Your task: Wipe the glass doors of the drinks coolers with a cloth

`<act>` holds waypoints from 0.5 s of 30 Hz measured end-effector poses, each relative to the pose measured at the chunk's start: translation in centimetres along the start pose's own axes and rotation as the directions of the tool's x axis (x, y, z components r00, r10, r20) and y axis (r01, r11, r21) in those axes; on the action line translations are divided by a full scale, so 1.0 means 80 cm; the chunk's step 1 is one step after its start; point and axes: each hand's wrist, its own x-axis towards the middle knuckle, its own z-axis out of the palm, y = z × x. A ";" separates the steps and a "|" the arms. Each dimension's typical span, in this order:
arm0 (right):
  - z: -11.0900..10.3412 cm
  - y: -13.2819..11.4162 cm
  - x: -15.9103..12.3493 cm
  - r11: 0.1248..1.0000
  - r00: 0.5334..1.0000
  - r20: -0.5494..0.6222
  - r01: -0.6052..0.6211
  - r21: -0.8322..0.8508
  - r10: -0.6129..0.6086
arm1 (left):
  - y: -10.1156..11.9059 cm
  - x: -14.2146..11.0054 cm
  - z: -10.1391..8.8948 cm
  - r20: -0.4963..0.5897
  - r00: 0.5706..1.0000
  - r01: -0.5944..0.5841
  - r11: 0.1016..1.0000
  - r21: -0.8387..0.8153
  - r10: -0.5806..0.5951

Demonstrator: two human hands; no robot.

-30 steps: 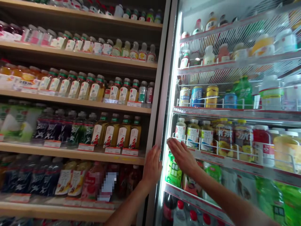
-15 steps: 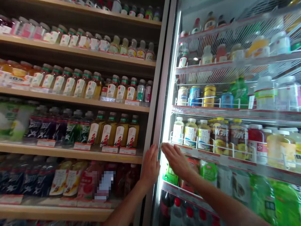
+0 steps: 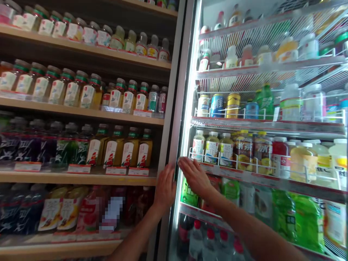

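Metal door-frame (image 3: 181,90), one; left hand (image 3: 165,186) and right hand (image 3: 195,177) near it, both unclenched

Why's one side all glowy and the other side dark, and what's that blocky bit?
In the head view, a white light strip glows along the left edge of the cooler; also in the head view, the wooden shelves look dimmer; there too, a pixelated patch hides something low on the left.

We're in a shop: wooden shelves (image 3: 54,177) carry rows of bottled drinks (image 3: 111,148) behind tags (image 3: 115,171), beside a brightly lit cooler (image 3: 187,123) stocked with cans (image 3: 232,105).
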 end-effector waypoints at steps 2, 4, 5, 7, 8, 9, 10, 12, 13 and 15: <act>0.011 -0.027 -0.029 0.998 0.998 0.022 0.059 0.027 -0.059 | 0.005 -0.002 0.004 0.005 1.000 -0.020 1.000 0.009 0.020; 0.017 -0.048 -0.057 0.994 0.994 0.045 0.098 0.048 -0.100 | 0.010 -0.003 0.008 -0.001 0.999 -0.035 0.999 0.028 0.035; 0.017 -0.054 -0.069 0.991 0.991 0.056 0.119 0.058 -0.122 | 0.012 -0.003 0.010 -0.006 0.999 -0.040 0.999 0.034 0.040; 0.012 -0.050 -0.084 0.980 0.980 0.059 0.186 0.067 -0.190 | 0.016 -0.001 0.013 -0.011 0.999 -0.050 0.998 0.031 0.050; 0.006 -0.040 -0.087 0.974 0.974 0.054 0.217 0.060 -0.220 | 0.017 0.000 0.014 -0.010 0.999 -0.053 0.998 0.022 0.054; -0.002 -0.025 -0.087 0.974 0.973 0.045 0.224 0.040 -0.226 | 0.019 0.002 0.015 -0.010 0.998 -0.056 0.998 0.010 0.056; -0.011 -0.007 -0.085 0.981 0.980 0.033 0.194 0.008 -0.194 | 0.021 0.004 0.016 -0.013 0.998 -0.058 0.998 0.001 0.058; -0.029 0.029 -0.081 0.997 1.000 -0.002 0.030 -0.070 -0.031 | 0.025 0.007 0.020 -0.016 0.998 -0.065 0.998 -0.012 0.065; -0.037 0.042 -0.082 0.993 0.998 -0.023 -0.063 -0.102 0.061 | 0.028 0.007 0.023 -0.012 0.998 -0.066 0.998 -0.015 0.066; -0.046 0.051 -0.095 0.977 0.986 -0.036 -0.164 -0.133 0.160 | 0.035 0.006 0.029 0.008 0.998 -0.066 0.998 -0.018 0.067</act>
